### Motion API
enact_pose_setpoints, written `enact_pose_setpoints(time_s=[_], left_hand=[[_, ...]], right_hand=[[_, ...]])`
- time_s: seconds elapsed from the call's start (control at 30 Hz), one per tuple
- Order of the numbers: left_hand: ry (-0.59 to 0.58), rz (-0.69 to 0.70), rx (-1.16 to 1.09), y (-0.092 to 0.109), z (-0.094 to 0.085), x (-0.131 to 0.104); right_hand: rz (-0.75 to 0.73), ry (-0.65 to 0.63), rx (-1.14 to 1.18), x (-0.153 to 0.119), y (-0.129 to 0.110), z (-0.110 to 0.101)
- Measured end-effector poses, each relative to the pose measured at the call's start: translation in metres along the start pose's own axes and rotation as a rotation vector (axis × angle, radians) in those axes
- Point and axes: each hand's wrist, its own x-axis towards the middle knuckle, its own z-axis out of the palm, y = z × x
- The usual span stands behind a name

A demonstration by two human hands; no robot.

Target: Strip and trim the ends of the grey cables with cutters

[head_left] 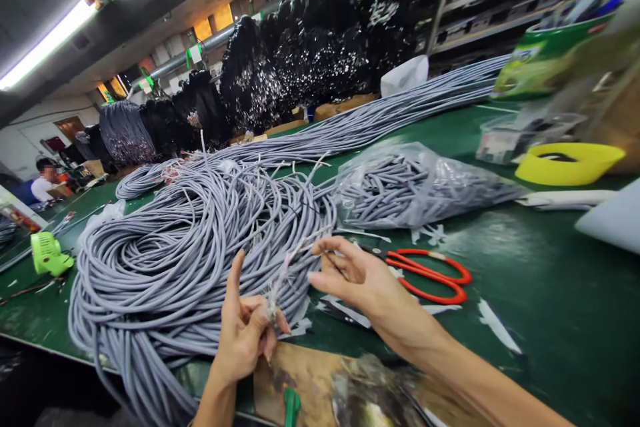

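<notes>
My left hand (pixel 245 333) is closed on the end of a grey cable, its index finger pointing up. Stripped inner wires (pixel 281 277) fan out from that end, thin and pale, slightly blurred. Beside these wires is my right hand (pixel 357 273), thumb and index finger curved with a gap between them. Whether a strand touches its fingertips I cannot make out. Behind both hands lies a large coiled bundle of grey cables (pixel 200 240), many of its ends stripped. Red-handled scissors (pixel 430 273) lie just right of my right hand, their blades partly hidden.
A clear plastic bag of short grey cable pieces (pixel 400 187) sits behind the scissors. Long grey cables (pixel 390 117) stretch along the back of the green table (pixel 565 307). A yellow tape ring (pixel 570 163) is at right, a small green fan (pixel 49 253) at left. A person (pixel 45 180) sits far left.
</notes>
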Motion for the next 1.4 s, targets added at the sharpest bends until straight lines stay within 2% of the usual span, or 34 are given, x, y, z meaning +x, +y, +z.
enact_pose_setpoints(time_s=[0.17, 0.23, 0.37, 0.5, 0.57, 0.63, 0.7, 0.8, 0.87, 0.9, 0.97, 1.13, 1.17, 1.2, 1.23, 1.3, 1.37, 1.4], left_hand=[[0.012, -0.11, 0.004, 0.002, 0.006, -0.002], [-0.013, -0.162, 0.064, 0.0, 0.007, -0.004], [-0.021, -0.252, 0.253, -0.004, 0.009, -0.004], [0.071, -0.319, 0.375, -0.005, 0.011, 0.001], [0.145, -0.32, 0.401, -0.004, 0.012, 0.003], [0.215, -0.285, 0.39, -0.003, 0.013, 0.004], [0.263, -0.256, 0.366, -0.002, 0.013, 0.004], [0.301, -0.212, 0.413, -0.002, 0.014, 0.003], [0.309, -0.161, 0.503, -0.002, 0.014, 0.002], [0.305, -0.134, 0.546, -0.002, 0.015, 0.002], [0.294, -0.089, 0.605, -0.002, 0.016, 0.001], [0.309, -0.046, 0.537, -0.003, 0.015, 0.0], [0.323, -0.058, 0.492, -0.004, 0.014, -0.001], [0.331, -0.075, 0.447, -0.004, 0.013, -0.002], [0.332, -0.09, 0.407, -0.004, 0.012, -0.002], [0.325, -0.102, 0.356, -0.004, 0.011, -0.003], [0.314, -0.092, 0.358, -0.003, 0.011, -0.004], [0.308, -0.081, 0.375, -0.003, 0.011, -0.004]], right_hand=[[0.136, -0.246, 0.032, -0.008, 0.006, 0.006], [0.172, -0.265, 0.076, -0.008, 0.006, 0.01], [0.073, 0.042, 0.128, -0.004, 0.007, 0.013], [-0.046, 0.359, 0.152, 0.009, 0.0, -0.008], [-0.161, 0.514, 0.043, 0.012, -0.006, -0.02], [-0.179, 0.421, -0.229, 0.012, -0.009, -0.024], [-0.128, 0.186, -0.457, 0.007, -0.007, -0.02], [-0.077, -0.102, -0.524, -0.005, 0.0, -0.005], [-0.107, -0.203, -0.532, -0.012, 0.004, 0.003], [-0.143, -0.21, -0.546, -0.015, 0.005, 0.005], [-0.221, -0.113, -0.566, -0.016, 0.003, 0.003], [-0.282, 0.415, -0.488, -0.005, -0.01, -0.018], [-0.285, 0.489, -0.511, -0.002, -0.012, -0.022], [-0.286, 0.488, -0.568, 0.001, -0.011, -0.025], [-0.288, 0.416, -0.669, 0.003, -0.01, -0.027], [-0.305, 0.146, -0.9, 0.004, -0.002, -0.025], [-0.416, -0.063, -1.015, 0.001, 0.007, -0.019], [-0.499, -0.115, -1.021, -0.001, 0.011, -0.016]])
